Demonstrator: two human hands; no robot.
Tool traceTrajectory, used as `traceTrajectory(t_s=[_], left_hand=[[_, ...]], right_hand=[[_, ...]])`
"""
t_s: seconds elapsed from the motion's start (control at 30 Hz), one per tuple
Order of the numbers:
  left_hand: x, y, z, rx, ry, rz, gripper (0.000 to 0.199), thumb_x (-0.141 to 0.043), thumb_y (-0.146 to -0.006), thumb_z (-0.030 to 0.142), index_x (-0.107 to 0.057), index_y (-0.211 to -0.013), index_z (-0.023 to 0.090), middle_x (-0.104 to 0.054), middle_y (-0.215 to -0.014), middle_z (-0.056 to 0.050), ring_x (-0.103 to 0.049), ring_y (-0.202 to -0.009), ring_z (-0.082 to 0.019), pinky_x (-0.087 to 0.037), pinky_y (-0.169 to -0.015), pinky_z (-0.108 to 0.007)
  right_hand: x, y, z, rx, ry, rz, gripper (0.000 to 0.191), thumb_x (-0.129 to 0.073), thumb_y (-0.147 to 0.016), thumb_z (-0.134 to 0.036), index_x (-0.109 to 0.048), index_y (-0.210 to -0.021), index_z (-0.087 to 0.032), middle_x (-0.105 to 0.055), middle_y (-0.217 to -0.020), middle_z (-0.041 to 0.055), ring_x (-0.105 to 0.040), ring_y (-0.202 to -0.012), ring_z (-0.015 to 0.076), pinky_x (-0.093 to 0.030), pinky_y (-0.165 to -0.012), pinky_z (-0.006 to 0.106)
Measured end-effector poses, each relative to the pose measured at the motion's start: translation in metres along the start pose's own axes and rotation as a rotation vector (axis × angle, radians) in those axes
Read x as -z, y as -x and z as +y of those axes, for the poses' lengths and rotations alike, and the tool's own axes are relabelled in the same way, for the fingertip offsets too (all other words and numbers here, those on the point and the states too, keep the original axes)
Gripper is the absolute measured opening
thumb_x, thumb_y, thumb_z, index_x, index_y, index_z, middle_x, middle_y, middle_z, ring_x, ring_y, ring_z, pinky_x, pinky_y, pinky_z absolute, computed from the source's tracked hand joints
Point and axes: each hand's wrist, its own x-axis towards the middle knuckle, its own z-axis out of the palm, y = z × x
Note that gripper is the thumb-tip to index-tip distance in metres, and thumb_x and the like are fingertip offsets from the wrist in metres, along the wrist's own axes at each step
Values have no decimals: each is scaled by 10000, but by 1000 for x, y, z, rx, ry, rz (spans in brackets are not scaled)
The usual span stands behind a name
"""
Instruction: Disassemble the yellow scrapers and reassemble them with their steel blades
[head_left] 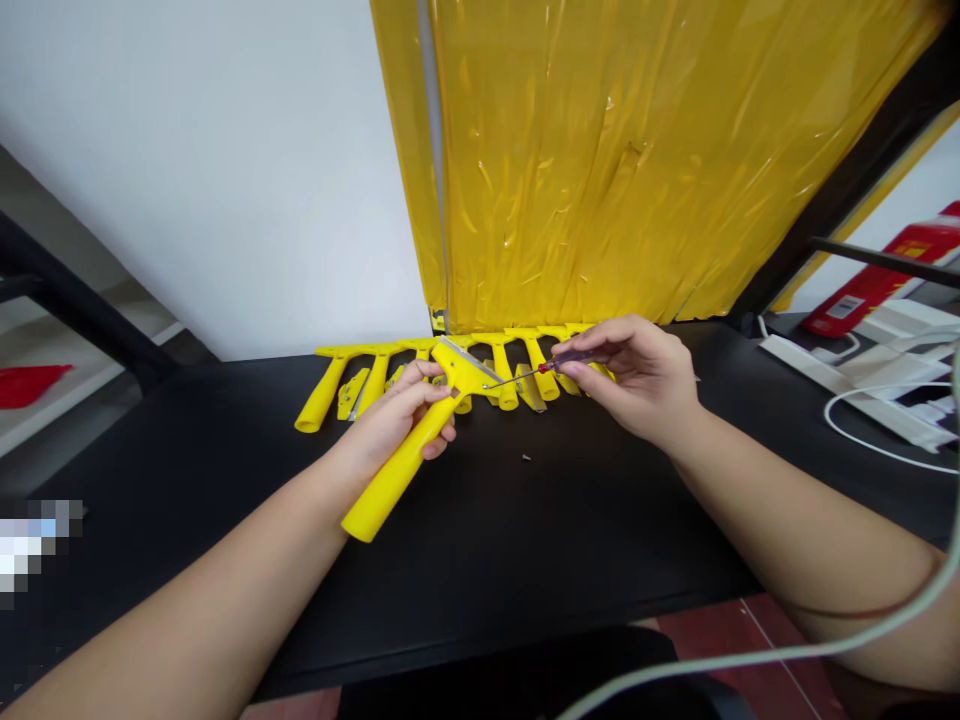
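Note:
A yellow scraper point(409, 458) with a thick round handle is gripped in my left hand point(405, 405), close to where the handle meets the wide head. Along the head runs a metal blade edge. My right hand point(637, 375) pinches a screwdriver point(574, 357) with a dark purple handle and a red collar. Its thin shaft points left, and the tip meets a small screw on the scraper's head. On the black table below lies a loose screw point(526, 457). Behind my hands, several more yellow scrapers point(322, 395) lie in a row, with small yellow blade-holder pieces point(352, 393) among them.
A white panel point(225, 180) and a yellow plastic curtain point(600, 170) rise behind the black table point(480, 560). At the right are a white power strip point(862, 390) with cords and a red bottle point(877, 275). A pale cable point(750, 660) crosses the lower right foreground.

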Motion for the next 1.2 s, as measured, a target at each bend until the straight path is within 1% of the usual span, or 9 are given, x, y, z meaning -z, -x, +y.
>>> traceTrajectory(t_s=[0.13,0.33,0.5,0.63,0.9,1.1,1.13,1.2], left_hand=[[1,-1,-1,-13,19,3,447,-728,-765,253,-407,-1075,280,-683,-722,11,-588,-403,-159,-340,-311,-179],[-3,2,3,8,-17,-35,440,-703,-777,302,-374,-1069,271,-647,-573,28,-498,-314,-142,-356,-325,-185],[-3,2,3,1,-3,-23,427,-701,-785,290,-380,-1066,274,-645,-583,37,-494,-312,-137,-352,-321,-179],[0,0,0,-30,34,-5,393,-698,-793,250,-407,-1057,274,-654,-651,21,-551,-377,-147,-351,-319,-174],[2,-1,-3,-24,63,32,386,-707,-787,226,-438,-1059,270,-665,-758,9,-603,-452,-147,-367,-327,-174],[0,0,-1,10,44,12,358,-671,-810,241,-424,-1067,267,-625,-625,17,-557,-415,-153,-351,-325,-159],[-1,0,0,17,56,11,349,-659,-818,241,-422,-1073,265,-619,-618,19,-542,-401,-146,-342,-322,-155],[-4,1,1,33,100,20,347,-642,-819,221,-417,-1081,260,-650,-684,1,-540,-403,-132,-322,-316,-143]], right_hand=[[0,0,1,14,13,-3,200,-810,-906,-282,-689,-1064,-254,-789,-1022,56,-796,-980,237,-703,-866,399],[0,0,-1,47,23,-25,191,-798,-909,-229,-698,-1070,-254,-792,-1030,50,-800,-950,218,-697,-847,368],[1,0,-1,59,73,-50,188,-812,-889,-242,-704,-1042,-257,-791,-1009,48,-793,-975,240,-681,-857,393],[2,-1,-3,111,133,-74,185,-807,-884,-205,-706,-1027,-264,-799,-1006,50,-789,-962,246,-664,-855,409],[1,-1,-3,103,134,-10,160,-799,-897,-247,-701,-1022,-269,-787,-975,49,-794,-962,245,-682,-833,396],[1,-1,-4,108,126,-47,172,-796,-897,-219,-697,-1030,-265,-792,-1001,52,-788,-960,241,-667,-835,396],[1,-1,-4,100,132,-50,169,-798,-896,-229,-697,-1027,-265,-793,-1000,55,-787,-962,245,-666,-837,401],[0,0,-4,83,142,-46,163,-800,-896,-254,-695,-1020,-265,-793,-993,57,-786,-963,250,-667,-842,408]])
